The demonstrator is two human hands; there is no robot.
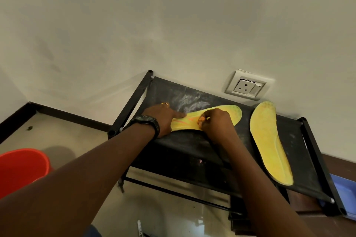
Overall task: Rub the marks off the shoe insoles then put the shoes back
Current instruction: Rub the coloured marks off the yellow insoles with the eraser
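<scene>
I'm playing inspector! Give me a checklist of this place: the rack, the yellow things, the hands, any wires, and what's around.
Surface: black rack top, with dusty white smears near the back.
Job's things: one yellow insole lies under both hands and shows pinkish marks; a second insole lies apart from it on the right. No shoes in view.
Clutter: a dark scrap on the floor.
Hands: left hand, wearing a watch, rests on the insole; right hand pinches a small orange piece against it.
Cables: nothing seen.
Surroundings: wall socket behind the rack, red bucket on the left, blue tray on the right.
</scene>
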